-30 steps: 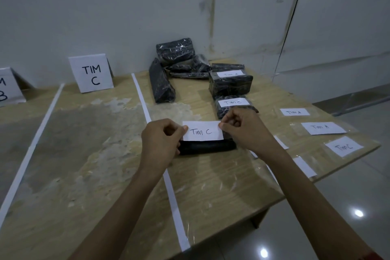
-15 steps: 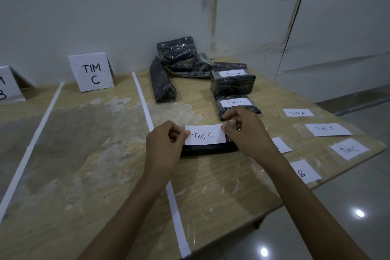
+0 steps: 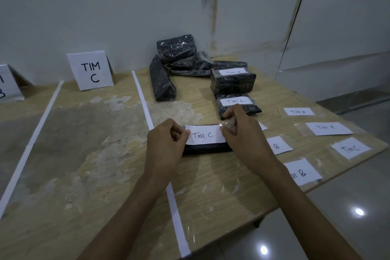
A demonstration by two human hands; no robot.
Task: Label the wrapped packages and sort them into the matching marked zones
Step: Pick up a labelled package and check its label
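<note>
A flat black wrapped package (image 3: 205, 149) lies on the wooden table just right of a white tape line (image 3: 145, 103). A white paper label reading "Tim C" (image 3: 204, 134) lies on top of it. My left hand (image 3: 165, 143) pinches the label's left end. My right hand (image 3: 242, 131) pinches its right end with the clear tape there. Beyond them lie a package labelled "Tim C" (image 3: 237, 104) and a bigger one labelled "Tim A" (image 3: 233, 82). Several unlabelled black packages (image 3: 176, 57) are piled at the wall.
A standing card "TIM C" (image 3: 90, 70) marks the zone left of the tape line; another card (image 3: 8, 84) stands further left. Loose taped labels lie at the right: "Tim A" (image 3: 329, 128), "Tim C" (image 3: 350, 148), "B" (image 3: 302, 172). The table edge (image 3: 316, 188) runs near right.
Both hands have lowered the "Tim C" label onto the black package and stay at its ends. The right fingers have shifted on the tape.
</note>
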